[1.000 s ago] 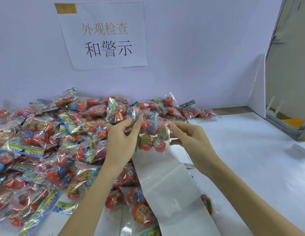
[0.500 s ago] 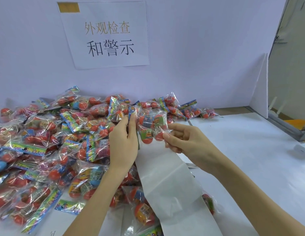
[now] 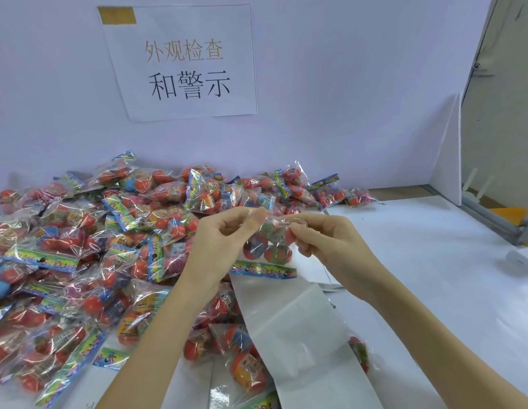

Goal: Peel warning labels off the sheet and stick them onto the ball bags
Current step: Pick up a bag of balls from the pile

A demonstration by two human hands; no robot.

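the ball bag (image 3: 267, 249) is held in the air above the tabletop (image 3: 434, 276), between both hands, at the centre of the view. its clear film shows red and coloured balls inside; the printed header strip hangs along its lower edge. the left hand (image 3: 218, 246) pinches the bag's upper left edge with thumb and curled fingers. the right hand (image 3: 324, 246) pinches the upper right edge the same way, fingertips (image 3: 296, 230) curled onto the film. both grips are closed on the bag.

directly below and nearer lies the label sheet (image 3: 295, 335), a long glossy white strip running toward the near edge. whether labels remain on it cannot be told. part of it is hidden by the right forearm.

a large pile of ball bags (image 3: 94, 246) covers the left half of the tabletop and reaches the far wall. several bags lie partly under the sheet's left edge, and one bag (image 3: 358, 352) lies just beside its right edge.

on the far wall hangs a paper sign (image 3: 183, 63) with printed characters. a white divider panel (image 3: 451, 154) stands upright at the far right. a small white object (image 3: 521, 259) lies at the right edge, too blurred to identify.
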